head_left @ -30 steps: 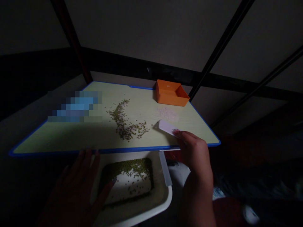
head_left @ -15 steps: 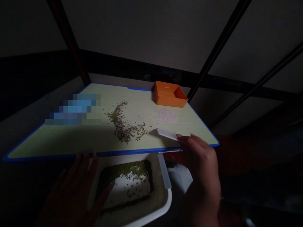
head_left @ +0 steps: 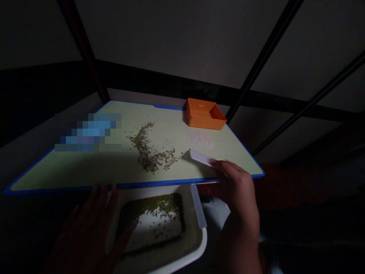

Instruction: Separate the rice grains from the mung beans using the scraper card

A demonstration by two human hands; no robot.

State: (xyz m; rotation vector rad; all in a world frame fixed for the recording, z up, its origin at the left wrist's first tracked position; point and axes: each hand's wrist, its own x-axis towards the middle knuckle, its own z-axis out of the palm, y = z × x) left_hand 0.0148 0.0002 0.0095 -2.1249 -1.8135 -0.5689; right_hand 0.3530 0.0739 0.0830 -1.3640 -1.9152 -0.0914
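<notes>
head: worn | faces forward, down | close over tabletop (head_left: 85, 167) | single view

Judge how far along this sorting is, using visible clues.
It looks partway. Apparently done: a pale pile lies apart near the orange box, and green grains lie in the white tub. In hand: the right hand holds a flat tool; the left hand is at the tub. Left: the mixed patch of green and pale grains on the board.
</notes>
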